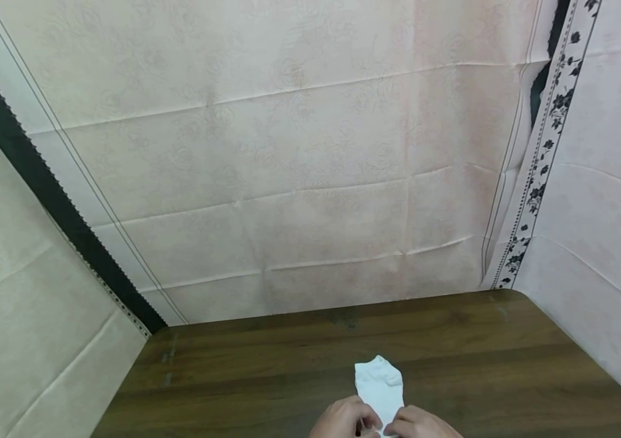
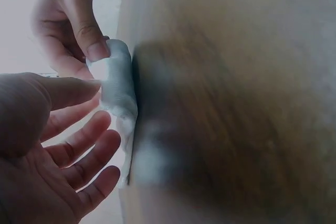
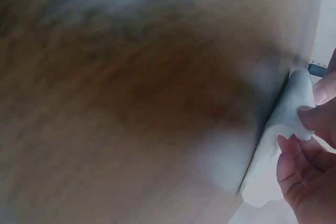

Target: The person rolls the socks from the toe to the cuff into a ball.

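Observation:
A small white sock-like piece of cloth (image 1: 379, 384) lies lengthwise on the wooden table, its far end wrinkled. The near end is rolled up, and the roll (image 2: 117, 76) shows as a thick tube in the left wrist view. My left hand (image 1: 345, 418) pinches one side of this roll between thumb and index finger, the other fingers spread loosely. On the other side, my right hand (image 1: 421, 424) pinches the roll with its thumb (image 3: 308, 118) on top. The flat part of the cloth (image 3: 261, 186) stretches out beyond the roll in the right wrist view.
The brown wooden table (image 1: 266, 359) is bounded by pale cloth hangings at the back (image 1: 299, 182), left (image 1: 42, 304) and right (image 1: 601, 255). A dark strip (image 1: 58, 194) runs down the left corner, a flower-printed border (image 1: 540, 176) down the right.

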### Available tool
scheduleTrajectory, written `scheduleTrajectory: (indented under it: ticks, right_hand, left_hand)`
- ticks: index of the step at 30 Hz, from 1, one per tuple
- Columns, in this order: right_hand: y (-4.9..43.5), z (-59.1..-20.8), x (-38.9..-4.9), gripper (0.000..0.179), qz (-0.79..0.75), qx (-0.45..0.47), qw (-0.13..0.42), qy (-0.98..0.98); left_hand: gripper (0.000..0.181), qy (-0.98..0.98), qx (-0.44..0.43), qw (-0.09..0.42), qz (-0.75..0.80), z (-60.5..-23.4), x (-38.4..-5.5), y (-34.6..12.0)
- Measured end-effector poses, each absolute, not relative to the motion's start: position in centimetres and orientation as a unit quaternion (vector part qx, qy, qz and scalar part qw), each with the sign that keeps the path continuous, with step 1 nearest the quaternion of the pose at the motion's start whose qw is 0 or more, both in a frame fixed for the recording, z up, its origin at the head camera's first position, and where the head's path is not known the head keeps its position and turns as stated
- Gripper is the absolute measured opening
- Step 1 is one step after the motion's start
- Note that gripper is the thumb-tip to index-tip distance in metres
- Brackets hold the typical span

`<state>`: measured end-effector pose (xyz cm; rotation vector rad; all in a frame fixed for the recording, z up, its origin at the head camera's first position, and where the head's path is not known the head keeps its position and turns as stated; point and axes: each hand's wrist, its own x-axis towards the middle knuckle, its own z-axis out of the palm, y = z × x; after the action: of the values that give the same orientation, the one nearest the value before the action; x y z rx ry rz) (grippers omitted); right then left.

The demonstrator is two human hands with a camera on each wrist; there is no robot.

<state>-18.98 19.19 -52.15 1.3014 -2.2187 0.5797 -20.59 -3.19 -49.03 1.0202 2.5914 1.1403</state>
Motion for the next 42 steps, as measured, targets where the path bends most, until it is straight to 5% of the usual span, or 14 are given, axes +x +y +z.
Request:
scheduleTrajectory:
  ticks: [8, 17, 27, 35, 42]
  right_hand:
    - [19.41, -51.78, -19.16, 0.006, 0.306, 0.435, 0.101, -0.84]
    - [19.43, -51.75, -19.36, 0.008, 0.298, 0.428, 0.072, -0.85]
    - [19.44, -51.8, -19.22, 0.01, 0.279, 0.433, 0.125, -0.848]
    - [19.36, -51.27, -19.48, 0.032, 0.229, 0.469, 0.277, -0.807]
    - [19.31, -51.31, -19.52, 0.02, 0.207, 0.483, 0.302, -0.795]
  left_hand:
    - [0.008, 0.878, 0.388, 0.035, 0.277, -48.82, -20.5, -3.47]
    - [0.01, 0.901, 0.388, -0.029, 0.189, -49.25, -20.43, -3.22]
    - [0.006, 0.903, 0.401, -0.085, 0.128, -49.63, -20.56, -2.76]
    - [0.009, 0.908, 0.391, -0.037, 0.148, -49.41, -20.8, -2.66]
    - [0.005, 0.913, 0.38, -0.01, 0.149, -49.32, -21.19, -2.59]
